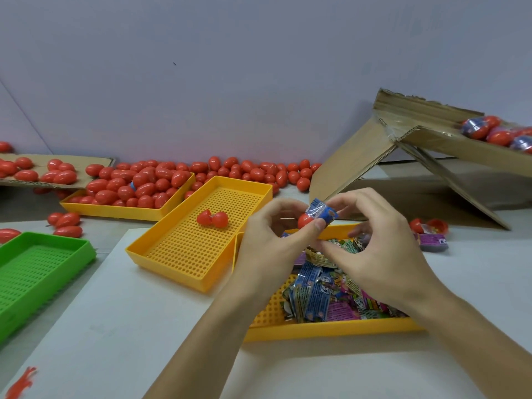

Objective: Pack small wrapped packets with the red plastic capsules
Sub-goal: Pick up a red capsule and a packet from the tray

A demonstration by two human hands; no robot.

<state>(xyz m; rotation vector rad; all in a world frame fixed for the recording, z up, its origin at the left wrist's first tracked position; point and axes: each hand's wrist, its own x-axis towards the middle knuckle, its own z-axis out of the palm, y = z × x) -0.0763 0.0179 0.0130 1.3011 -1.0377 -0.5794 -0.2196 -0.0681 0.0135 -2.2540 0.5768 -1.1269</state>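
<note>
both hands (325, 249) pinch blue packet (321, 212) on red capsule (305, 220), print seemingly unreadable

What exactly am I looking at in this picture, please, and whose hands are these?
There is no machine here: a person wears a camera on the head, so the single picture looks forward and down at their own two hands. The left hand holds a red capsule, and the right hand pinches a blue packet against it, seemingly to pack it inside. On the table, under the hands, a yellow tray holds more wrapped packets. Another yellow tray holds one opened capsule, and a third is heaped with closed ones. A green tray sits left; a cardboard box stands right.
</note>
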